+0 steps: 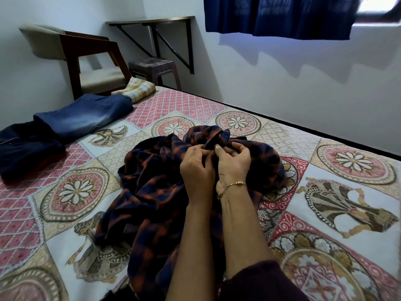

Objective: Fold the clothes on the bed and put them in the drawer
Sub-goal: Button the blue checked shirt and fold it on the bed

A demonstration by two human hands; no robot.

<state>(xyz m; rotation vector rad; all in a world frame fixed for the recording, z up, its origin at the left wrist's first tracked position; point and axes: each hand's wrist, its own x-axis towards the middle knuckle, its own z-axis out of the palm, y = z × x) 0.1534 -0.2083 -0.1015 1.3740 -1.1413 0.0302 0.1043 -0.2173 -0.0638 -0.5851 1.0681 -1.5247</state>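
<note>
A crumpled navy and orange checked shirt [152,192] lies in the middle of the patterned bed [325,203]. My left hand [196,168] and my right hand [233,164] sit close together on its far part, each pinching a fold of the shirt's cloth near its raised edge. A thin gold bracelet circles my right wrist. Folded blue jeans [86,116] and a dark navy garment [26,148] lie at the bed's far left. A yellow checked cloth [136,90] rests folded at the far corner.
A wooden chair [86,61] with a beige seat stands beyond the bed's far left corner. A plastic stool [154,68] sits under a wall-mounted shelf [152,20]. A blue curtain [280,16] hangs over the window on the right wall. No drawer is in view.
</note>
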